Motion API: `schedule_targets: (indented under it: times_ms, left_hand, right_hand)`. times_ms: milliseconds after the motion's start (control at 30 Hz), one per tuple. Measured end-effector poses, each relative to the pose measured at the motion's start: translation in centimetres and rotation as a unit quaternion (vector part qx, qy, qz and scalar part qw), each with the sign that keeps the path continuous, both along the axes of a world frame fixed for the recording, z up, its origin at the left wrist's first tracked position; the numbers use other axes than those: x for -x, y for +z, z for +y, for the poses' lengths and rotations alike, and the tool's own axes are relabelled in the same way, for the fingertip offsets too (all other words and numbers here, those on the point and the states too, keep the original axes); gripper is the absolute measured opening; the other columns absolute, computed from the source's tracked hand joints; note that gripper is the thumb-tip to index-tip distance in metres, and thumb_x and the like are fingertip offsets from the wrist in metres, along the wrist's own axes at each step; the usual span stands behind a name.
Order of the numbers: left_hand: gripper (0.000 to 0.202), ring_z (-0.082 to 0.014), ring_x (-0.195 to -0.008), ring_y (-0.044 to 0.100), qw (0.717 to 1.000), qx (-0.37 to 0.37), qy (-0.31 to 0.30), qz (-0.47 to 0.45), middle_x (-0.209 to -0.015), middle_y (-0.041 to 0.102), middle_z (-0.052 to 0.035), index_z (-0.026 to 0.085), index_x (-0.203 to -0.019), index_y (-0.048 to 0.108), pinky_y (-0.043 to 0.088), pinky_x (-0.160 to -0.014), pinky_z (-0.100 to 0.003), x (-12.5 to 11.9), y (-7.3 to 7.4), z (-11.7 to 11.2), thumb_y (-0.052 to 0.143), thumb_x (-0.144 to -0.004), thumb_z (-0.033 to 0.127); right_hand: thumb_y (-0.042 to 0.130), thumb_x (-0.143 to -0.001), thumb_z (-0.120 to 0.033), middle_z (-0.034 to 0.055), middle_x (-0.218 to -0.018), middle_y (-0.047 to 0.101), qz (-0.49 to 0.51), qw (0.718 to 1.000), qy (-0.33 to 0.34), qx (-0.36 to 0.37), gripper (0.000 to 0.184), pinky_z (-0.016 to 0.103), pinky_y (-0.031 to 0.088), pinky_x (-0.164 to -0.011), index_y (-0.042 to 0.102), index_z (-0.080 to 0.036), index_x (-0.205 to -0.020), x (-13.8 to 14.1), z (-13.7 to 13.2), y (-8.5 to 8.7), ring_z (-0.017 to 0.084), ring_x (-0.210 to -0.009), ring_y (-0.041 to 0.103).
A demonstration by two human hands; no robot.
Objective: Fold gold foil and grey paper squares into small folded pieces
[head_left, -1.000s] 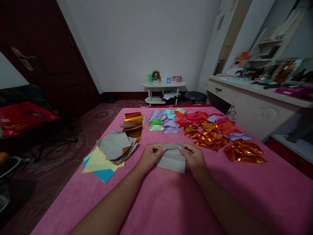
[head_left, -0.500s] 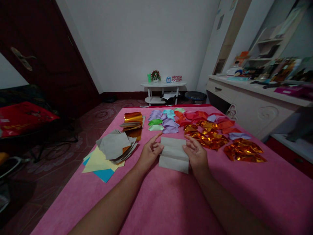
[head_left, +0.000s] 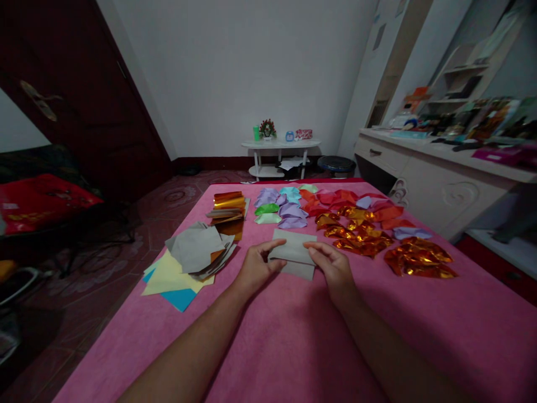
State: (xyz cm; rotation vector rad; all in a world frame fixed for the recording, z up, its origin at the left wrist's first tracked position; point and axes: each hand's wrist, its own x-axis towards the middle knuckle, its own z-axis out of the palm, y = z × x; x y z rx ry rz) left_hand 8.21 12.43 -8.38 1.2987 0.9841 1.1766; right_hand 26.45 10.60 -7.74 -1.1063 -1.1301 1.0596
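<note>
A grey-white sheet of paper (head_left: 293, 253) lies on the pink cloth (head_left: 293, 341), folded over so its near part doubles under. My left hand (head_left: 257, 266) pinches the sheet's left edge between thumb and fingers. My right hand (head_left: 331, 266) holds its right edge, fingers laid over the fold. Both hands rest low on the cloth with the paper between them.
A loose stack of flat sheets, grey, yellow and blue (head_left: 188, 260), lies to the left, with gold foil sheets (head_left: 229, 207) behind it. Folded purple, green and teal pieces (head_left: 279, 210) and red and gold foil pieces (head_left: 369, 229) lie beyond. A white dresser (head_left: 440, 179) stands at right.
A second ago the sheet was folded small between my fingertips. It was opened out flat half a second ago. Now its near part is folded under again and my hands grip both edges.
</note>
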Motion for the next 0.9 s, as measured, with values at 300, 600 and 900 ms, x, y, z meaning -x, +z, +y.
schedule_targets:
  times_ms: [300,600,900]
  left_hand:
    - [0.031,-0.0192,-0.081,0.062,0.992,-0.080,0.051,0.086,-0.093,0.070,-0.0090,0.015,-0.095,0.075,0.047,-0.068,-0.026,0.32,-0.29,0.17,0.075,-0.067,0.029]
    - [0.031,-0.0147,-0.066,0.059,0.995,-0.052,0.059,0.067,-0.077,0.069,-0.0052,0.013,-0.086,0.075,0.044,-0.059,-0.023,0.40,-0.09,0.33,0.079,-0.060,0.028]
    - [0.041,-0.0134,-0.065,0.057,0.995,-0.038,0.012,0.093,-0.081,0.070,-0.0038,0.014,-0.097,0.073,0.043,-0.061,-0.022,0.20,0.00,-0.01,0.079,-0.058,0.020]
  right_hand:
    - [0.081,-0.057,-0.030,0.0063,-0.093,0.072,0.040,0.995,0.090,0.019,0.047,0.035,0.054,-0.075,0.064,-0.019,-0.099,0.42,-0.12,-0.11,0.024,-0.086,0.068]
    - [0.077,-0.056,-0.023,0.0059,-0.087,0.073,0.015,0.997,0.072,0.031,0.043,0.033,0.056,-0.070,0.066,-0.018,-0.098,0.52,0.24,-0.69,0.022,-0.078,0.070]
    - [0.078,-0.060,-0.028,0.0053,-0.088,0.073,0.037,0.994,0.098,0.026,0.037,0.034,0.056,-0.073,0.068,-0.020,-0.094,0.37,0.03,-0.35,0.022,-0.080,0.069]
